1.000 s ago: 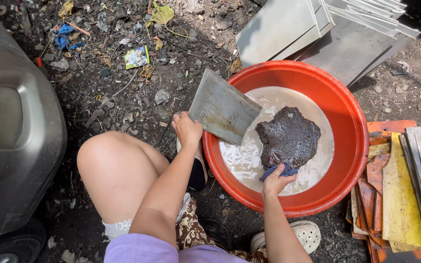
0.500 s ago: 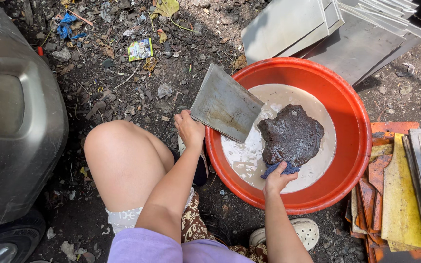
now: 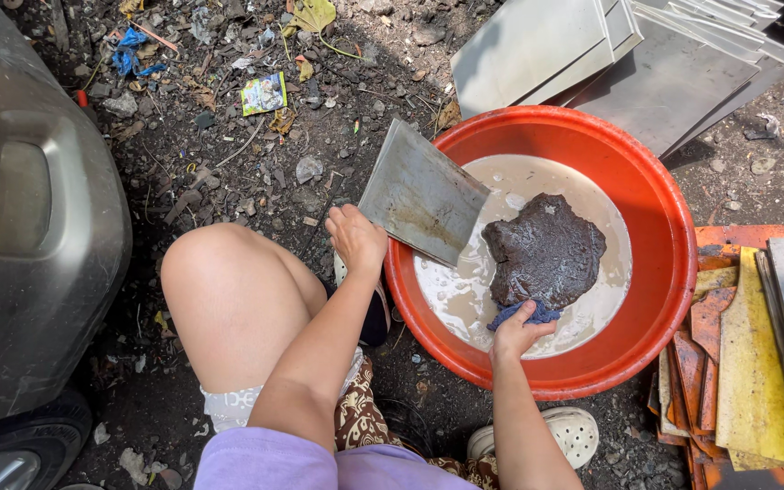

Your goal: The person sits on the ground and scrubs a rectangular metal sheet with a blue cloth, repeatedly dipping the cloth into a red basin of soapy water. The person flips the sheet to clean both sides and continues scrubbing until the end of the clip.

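A big orange basin point(image 3: 655, 209) stands on dirty ground and holds murky, soapy water. My left hand point(image 3: 356, 238) grips the lower corner of a grey metal sheet point(image 3: 421, 192) that leans over the basin's left rim. My right hand point(image 3: 517, 332) is closed on a blue cloth point(image 3: 524, 313), pressed against the near edge of a dark, grimy slab point(image 3: 544, 250) lying in the water. My bare knee point(image 3: 229, 290) is to the left of the basin.
Several grey metal sheets point(image 3: 592, 54) are stacked beyond the basin. Rusty orange and yellow plates point(image 3: 737, 354) lie piled at the right. A grey vehicle body point(image 3: 29, 227) with a tyre fills the left. A white clog point(image 3: 573, 431) sits by the basin. Litter covers the ground.
My right hand with the cloth has shifted slightly along the slab's near edge. My left hand keeps the metal sheet in the same place on the rim.
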